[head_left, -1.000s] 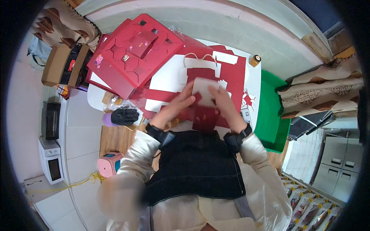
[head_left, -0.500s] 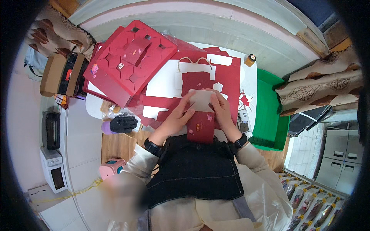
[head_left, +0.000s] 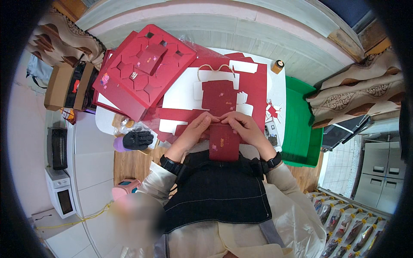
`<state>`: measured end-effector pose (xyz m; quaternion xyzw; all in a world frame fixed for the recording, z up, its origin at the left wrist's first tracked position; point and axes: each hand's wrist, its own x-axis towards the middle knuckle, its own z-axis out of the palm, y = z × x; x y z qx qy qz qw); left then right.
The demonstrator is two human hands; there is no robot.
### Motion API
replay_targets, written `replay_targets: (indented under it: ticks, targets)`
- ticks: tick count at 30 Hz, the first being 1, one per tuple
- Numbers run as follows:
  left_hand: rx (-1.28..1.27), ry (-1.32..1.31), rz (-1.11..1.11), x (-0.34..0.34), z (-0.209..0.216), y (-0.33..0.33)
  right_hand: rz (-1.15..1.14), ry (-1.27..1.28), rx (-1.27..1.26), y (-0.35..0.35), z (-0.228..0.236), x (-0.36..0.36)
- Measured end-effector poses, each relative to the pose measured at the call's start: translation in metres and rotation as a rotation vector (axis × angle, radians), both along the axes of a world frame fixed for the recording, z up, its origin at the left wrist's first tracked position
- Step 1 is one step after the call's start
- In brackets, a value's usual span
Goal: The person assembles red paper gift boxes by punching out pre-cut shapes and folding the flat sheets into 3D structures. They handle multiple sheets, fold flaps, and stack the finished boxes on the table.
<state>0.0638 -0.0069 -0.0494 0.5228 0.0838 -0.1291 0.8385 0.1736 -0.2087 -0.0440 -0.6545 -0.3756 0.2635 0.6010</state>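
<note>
A small dark red paper box (head_left: 224, 144) with gold print and a pink flower motif is upright against the black apron (head_left: 217, 189). At its far top edge, my left hand (head_left: 198, 130) pinches the left corner. My right hand (head_left: 246, 130) is closed on the same edge from the right, its fingertips meeting those of the left. The white inner side of the flap does not show, and fingers partly cover the top edge. Just beyond my hands, an unfolded red box blank (head_left: 218, 94) with white tabs lies on flat red and white card.
A big red case (head_left: 124, 92) with hexagonal cuts rests at the table's left. Beside the white table (head_left: 278, 81) is a green bin (head_left: 301, 146) on the right. A brown bottle (head_left: 277, 66) stands near the far right corner; a black glove (head_left: 137, 139) lies left.
The box's flap, which stood up showing its white inside, is now folded down. Both hands have moved closer together over the top edge.
</note>
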Motion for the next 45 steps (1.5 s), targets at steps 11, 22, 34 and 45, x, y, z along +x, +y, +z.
replay_targets:
  ticks: [11,22,34,45]
  targets:
    - [0.462,-0.032,0.064,0.009,0.007,-0.013,0.032,-0.006,-0.362,-0.005,0.03,0.001]
    - [0.574,-0.108,-0.002,0.008,0.023,-0.022,-0.064,0.046,-0.2,-0.015,0.024,-0.003]
    - [0.654,-0.258,-0.109,-0.004,0.042,-0.014,0.249,0.219,-0.139,-0.042,0.032,0.004]
    - [0.782,-0.342,-0.095,-0.005,0.054,-0.02,0.195,0.313,-0.274,-0.042,0.041,-0.001]
